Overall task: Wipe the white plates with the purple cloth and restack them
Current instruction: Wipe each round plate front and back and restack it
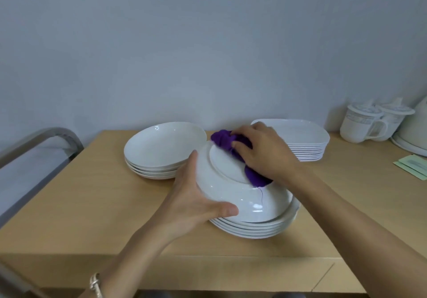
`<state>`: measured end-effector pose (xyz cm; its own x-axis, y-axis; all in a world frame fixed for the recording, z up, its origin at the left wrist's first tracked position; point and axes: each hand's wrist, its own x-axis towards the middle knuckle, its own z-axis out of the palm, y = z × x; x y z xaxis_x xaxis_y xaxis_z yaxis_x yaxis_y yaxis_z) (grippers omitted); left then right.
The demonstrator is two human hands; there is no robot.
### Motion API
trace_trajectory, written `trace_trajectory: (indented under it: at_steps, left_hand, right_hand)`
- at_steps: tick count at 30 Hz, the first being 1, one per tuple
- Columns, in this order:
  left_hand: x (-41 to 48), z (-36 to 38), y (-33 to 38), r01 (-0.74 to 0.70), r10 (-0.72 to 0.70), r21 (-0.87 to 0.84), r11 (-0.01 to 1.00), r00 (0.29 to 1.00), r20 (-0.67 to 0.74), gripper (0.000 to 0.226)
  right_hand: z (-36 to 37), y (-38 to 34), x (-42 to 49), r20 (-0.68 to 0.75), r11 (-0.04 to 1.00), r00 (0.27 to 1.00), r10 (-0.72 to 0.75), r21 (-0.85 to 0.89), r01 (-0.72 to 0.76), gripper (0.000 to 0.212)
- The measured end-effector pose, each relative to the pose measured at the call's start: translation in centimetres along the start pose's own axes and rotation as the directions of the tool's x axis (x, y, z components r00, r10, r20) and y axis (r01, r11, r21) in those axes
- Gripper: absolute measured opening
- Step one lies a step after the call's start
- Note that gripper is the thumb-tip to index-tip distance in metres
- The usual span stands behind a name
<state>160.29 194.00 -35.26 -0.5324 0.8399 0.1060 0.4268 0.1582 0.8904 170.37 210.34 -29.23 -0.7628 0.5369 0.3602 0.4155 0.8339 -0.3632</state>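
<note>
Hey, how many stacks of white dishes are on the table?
3: a round stack back left, a front stack under the upturned plate being wiped, and a rectangular stack back right. Others may sit out of frame.

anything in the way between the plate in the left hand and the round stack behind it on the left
Nothing visible. The upturned plate held by the left hand is close to the back stack, with only table between them. The right hand and cloth are on the plate's top, off that path.
</note>
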Motion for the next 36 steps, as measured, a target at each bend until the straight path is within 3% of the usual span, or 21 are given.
trace_trajectory:
  at_steps: [3,7,9,11,13,15,18,23,28,30,33,36]
  left_hand:
    - [-0.1,0.1,0.2,0.003,-0.003,-0.010,1.000,1.000,0.002,0.142]
    - [0.2,0.2,0.0,-0.084,0.083,-0.039,0.996,0.996,-0.022,0.113]
    - [0.1,0.2,0.0,-0.084,0.083,-0.031,0.996,0.996,-0.019,0.125]
    - [-0.1,0.2,0.2,-0.026,0.026,-0.013,1.000,0.999,-0.019,0.139]
    - [-0.3,0.2,0.5,-0.013,0.013,-0.012,1.000,1.000,-0.014,0.135]
    - [-0.3,0.3,0.5,-0.012,0.011,-0.011,1.000,1.000,-0.025,0.128]
    - [-0.2,0.2,0.3,0.014,-0.014,0.011,1.000,1.000,-0.021,0.145]
    - [-0.5,0.2,0.8,0.023,-0.022,0.013,1.000,1.000,-0.022,0.151]
    - [-0.1,0.2,0.4,-0.023,0.023,0.027,0.999,1.000,-0.012,0.134]
    - [-0.2,0.2,0.5,-0.008,0.008,0.033,0.999,1.000,-0.020,0.142]
    - [-0.7,0.3,1.2,0.016,-0.016,0.031,0.999,1.000,-0.015,0.150]
    - [-0.6,0.4,1.0,0.015,-0.015,0.026,1.000,1.000,-0.026,0.142]
  right_hand:
    - [-0.2,0.1,-0.6,-0.055,0.999,0.997,0.048,0.029,-0.046,0.028]
    - [-0.6,-2.1,-3.4,0.020,0.967,0.985,-0.172,0.196,0.165,0.020]
    - [-0.6,-1.1,-2.5,0.026,0.979,0.991,-0.129,0.161,0.123,0.019]
    - [-0.8,0.4,-1.0,-0.026,0.998,0.999,0.025,0.061,-0.023,0.023]
    - [-0.8,0.9,-0.8,-0.075,0.994,0.991,0.107,0.018,-0.106,0.025]
    - [-0.8,0.1,-2.1,-0.051,0.998,0.999,0.002,0.058,0.001,0.023]
    - [-1.1,-1.0,-3.8,0.026,0.976,0.989,-0.148,0.168,0.141,0.018]
    - [-1.3,1.3,-1.4,-0.073,0.992,0.990,0.123,0.044,-0.120,0.023]
    - [-0.7,-1.8,-4.2,0.006,0.977,0.990,-0.137,0.163,0.135,0.019]
    - [-0.8,-0.8,-3.2,0.018,0.986,0.997,-0.080,0.151,0.077,0.020]
    - [-0.9,0.8,-1.5,-0.052,0.990,0.990,0.132,0.062,-0.129,0.026]
    - [-0.5,-0.4,-2.9,-0.049,0.998,0.999,0.013,0.065,-0.010,0.026]
